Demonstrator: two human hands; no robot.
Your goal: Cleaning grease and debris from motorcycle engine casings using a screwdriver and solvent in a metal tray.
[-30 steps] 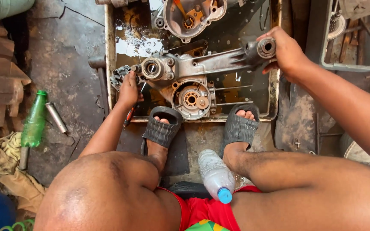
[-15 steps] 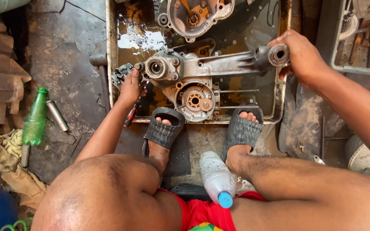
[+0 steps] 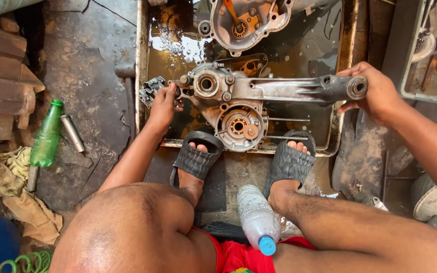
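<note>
Engine casing [image 3: 249, 96] sits over the oily metal tray [image 3: 141, 65], left hand [image 3: 164, 106] clamped at one end, right hand [image 3: 378, 93] wrapped round its arm; next, likely a steady two-handed lift or turn.

engine case [image 3: 259, 96] in tray [image 3: 141, 76], cover [image 3: 249, 20] behind it, bottle [image 3: 46, 134] left on floor, 2nd bottle [image 3: 256, 217] btwn legs
</note>
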